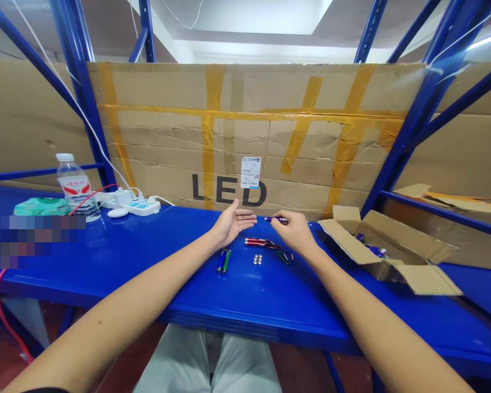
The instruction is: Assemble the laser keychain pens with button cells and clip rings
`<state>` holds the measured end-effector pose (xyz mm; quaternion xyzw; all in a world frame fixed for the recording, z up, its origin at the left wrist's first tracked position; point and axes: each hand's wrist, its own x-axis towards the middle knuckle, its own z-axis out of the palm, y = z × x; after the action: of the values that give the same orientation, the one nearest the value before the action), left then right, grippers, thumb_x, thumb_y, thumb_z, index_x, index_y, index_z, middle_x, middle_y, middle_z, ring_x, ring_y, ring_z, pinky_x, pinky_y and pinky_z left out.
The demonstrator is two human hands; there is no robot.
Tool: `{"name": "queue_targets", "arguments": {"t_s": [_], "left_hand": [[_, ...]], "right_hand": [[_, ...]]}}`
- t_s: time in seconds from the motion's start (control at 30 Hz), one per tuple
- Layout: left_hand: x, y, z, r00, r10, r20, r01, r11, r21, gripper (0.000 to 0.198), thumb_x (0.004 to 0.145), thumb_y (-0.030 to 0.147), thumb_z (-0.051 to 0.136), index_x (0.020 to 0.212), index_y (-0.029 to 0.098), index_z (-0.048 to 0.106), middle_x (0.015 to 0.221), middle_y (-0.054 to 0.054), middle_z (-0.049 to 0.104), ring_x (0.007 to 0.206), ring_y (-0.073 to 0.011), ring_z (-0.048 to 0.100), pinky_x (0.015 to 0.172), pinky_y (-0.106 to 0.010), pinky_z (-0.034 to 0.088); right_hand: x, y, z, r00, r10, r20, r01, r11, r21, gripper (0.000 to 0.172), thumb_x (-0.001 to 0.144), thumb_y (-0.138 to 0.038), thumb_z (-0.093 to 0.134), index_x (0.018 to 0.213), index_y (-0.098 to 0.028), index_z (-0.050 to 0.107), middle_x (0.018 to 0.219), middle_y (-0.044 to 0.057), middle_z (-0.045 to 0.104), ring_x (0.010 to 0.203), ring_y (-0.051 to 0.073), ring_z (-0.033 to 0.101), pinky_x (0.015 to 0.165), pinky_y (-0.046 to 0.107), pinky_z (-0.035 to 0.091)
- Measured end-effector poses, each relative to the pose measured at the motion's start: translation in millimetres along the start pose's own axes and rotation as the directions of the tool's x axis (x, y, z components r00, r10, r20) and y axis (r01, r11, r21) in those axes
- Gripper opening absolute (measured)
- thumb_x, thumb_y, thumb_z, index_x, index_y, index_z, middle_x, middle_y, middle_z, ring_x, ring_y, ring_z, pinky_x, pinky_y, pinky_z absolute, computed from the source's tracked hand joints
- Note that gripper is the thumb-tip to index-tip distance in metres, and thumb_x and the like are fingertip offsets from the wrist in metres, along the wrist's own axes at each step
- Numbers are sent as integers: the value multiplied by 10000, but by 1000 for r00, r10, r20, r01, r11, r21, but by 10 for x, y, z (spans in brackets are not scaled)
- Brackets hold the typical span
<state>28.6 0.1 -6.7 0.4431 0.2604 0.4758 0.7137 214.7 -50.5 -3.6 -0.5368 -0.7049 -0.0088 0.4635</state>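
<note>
My right hand [295, 231] is closed on a small purple pen-like tube [275, 219], its tip pointing left. My left hand [233, 221] lies palm up with fingers stretched out and apart, holding nothing, just left of that tube. On the blue shelf [147, 273] between and below my hands lie a red tube [258, 242], a blue and a green tube [223, 260] side by side, several small silver button cells [257, 258] and a carabiner clip [285, 257].
An open cardboard box [387, 245] with more tubes sits at right. A taped cardboard sheet marked LED [229, 136] backs the shelf. At left stand a water bottle [76, 188], a power strip [141, 206] and a green wipes pack [41, 206]. Blue rack posts flank both sides.
</note>
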Motion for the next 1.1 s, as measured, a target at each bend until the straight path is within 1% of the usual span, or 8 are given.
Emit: {"name": "queue_targets", "arguments": {"t_s": [0.13, 0.2, 0.33, 0.6, 0.73, 0.87, 1.0, 1.1], "left_hand": [[1, 1, 3, 1000, 2, -9, -2, 1000, 1, 572, 959, 515, 359, 923, 22, 647, 980, -242, 689, 865, -239, 692, 841, -332, 542], [4, -1, 3, 1000, 5, -15, -5, 1000, 5, 578, 959, 522, 353, 920, 27, 650, 980, -240, 689, 877, -241, 690, 847, -335, 541], [13, -5, -2, 1000, 5, -13, -5, 1000, -5, 572, 961, 516, 356, 912, 28, 652, 975, -241, 688, 886, -241, 689, 852, -335, 540], [16, 10, -18, 1000, 11, -19, -11, 1000, -5, 564, 960, 514, 365, 899, 35, 657, 976, -238, 692, 896, -246, 691, 863, -344, 541], [24, 0, -20, 1000, 12, -16, -12, 1000, -5, 572, 961, 517, 360, 900, 30, 655, 981, -241, 690, 887, -241, 692, 862, -340, 541], [26, -5, -24, 1000, 11, -14, -11, 1000, 3, 577, 959, 523, 360, 901, 29, 653, 979, -242, 692, 884, -239, 694, 860, -335, 541], [24, 1, -25, 1000, -3, -6, 3, 1000, 5, 573, 956, 534, 358, 923, 44, 653, 977, -234, 697, 904, -246, 693, 867, -347, 540], [19, 4, -20, 1000, -6, -6, 6, 1000, 6, 575, 956, 533, 356, 933, 39, 650, 979, -238, 696, 899, -248, 694, 869, -352, 539]], "right_hand": [[4, -6, -13, 999, 32, -31, -31, 999, 29, 212, 744, -229, 549, 781, -167, 748, 798, 55, 754, 768, 203, 675, 709, 273, 474], [5, -10, -13, 999, 41, -22, -40, 998, 44, 215, 743, -229, 548, 792, -168, 749, 812, 55, 756, 779, 204, 675, 713, 272, 476], [10, -18, -11, 999, 46, 4, -46, 999, 24, 212, 747, -236, 544, 766, -158, 740, 764, 57, 744, 748, 201, 663, 681, 269, 467], [13, -17, -25, 999, 40, 37, -40, 999, 8, 199, 746, -232, 545, 752, -158, 730, 766, 59, 742, 741, 200, 657, 669, 267, 462], [8, -7, -18, 999, 29, 23, -30, 999, 25, 201, 752, -231, 540, 753, -163, 730, 757, 55, 741, 741, 201, 660, 671, 271, 468], [7, -2, -18, 1000, 3, -15, -2, 997, 74, 205, 758, -231, 541, 786, -169, 735, 811, 57, 753, 780, 204, 673, 713, 278, 482], [6, -8, -25, 999, 7, -49, -2, 995, 102, 213, 763, -237, 538, 806, -167, 735, 830, 61, 755, 782, 204, 678, 715, 283, 488], [7, -6, -25, 999, 6, -46, -1, 995, 100, 215, 761, -238, 536, 804, -166, 734, 826, 61, 755, 784, 207, 678, 715, 286, 488]]}}
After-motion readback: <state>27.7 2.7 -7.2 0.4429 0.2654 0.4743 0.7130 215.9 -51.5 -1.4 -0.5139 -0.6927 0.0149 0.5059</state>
